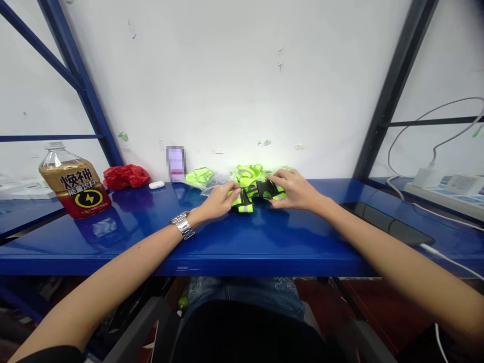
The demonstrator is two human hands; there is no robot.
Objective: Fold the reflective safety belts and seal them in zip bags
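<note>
A bundle of fluorescent yellow-green reflective straps with grey stripes, perhaps a safety harness, lies on the blue table. My left hand, with a metal watch on its wrist, pinches the left side of the straps beside a small black buckle piece. On the right, my right hand has its thumb and fingers closed around a strap by a larger black buckle. The two buckle pieces are apart. Behind the bundle, a clear plastic bag shows in part.
Another yellow-green folded piece in clear plastic sits left of the bundle. Along the wall stand a propped phone, a white case and a red plastic bag. A large drink bottle is at left; a charging phone lies right.
</note>
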